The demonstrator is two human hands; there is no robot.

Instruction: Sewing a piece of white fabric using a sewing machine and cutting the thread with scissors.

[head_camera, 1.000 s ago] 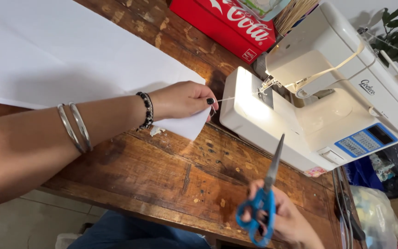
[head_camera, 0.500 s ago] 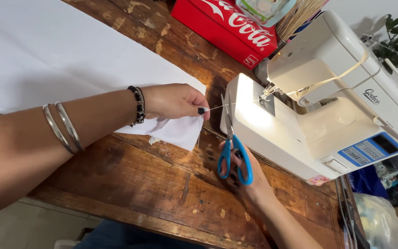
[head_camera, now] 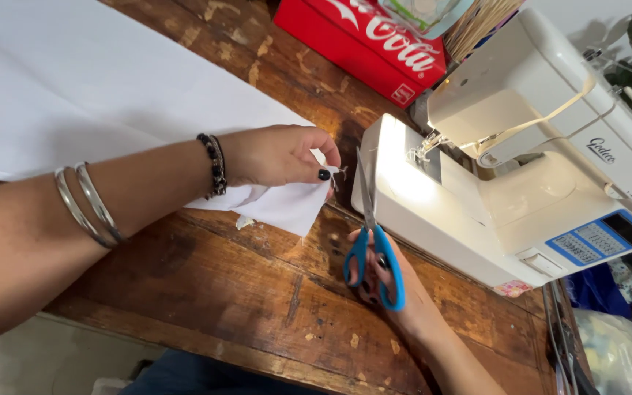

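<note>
left hand [head_camera: 276,155]: forearm across surface [head_camera: 206,285], fingers pinched on white cloth [head_camera: 111,102] corner beside sewing machine [head_camera: 506,183] | right hand [head_camera: 396,292]: palm up, fingers through blue scissors [head_camera: 373,249] handles, blades nearly closed, pointing away at cloth corner

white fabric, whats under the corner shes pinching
The worn wooden table lies under the white fabric, whose corner the left hand pinches. The table beneath the cloth is covered, so anything there cannot be seen.
</note>
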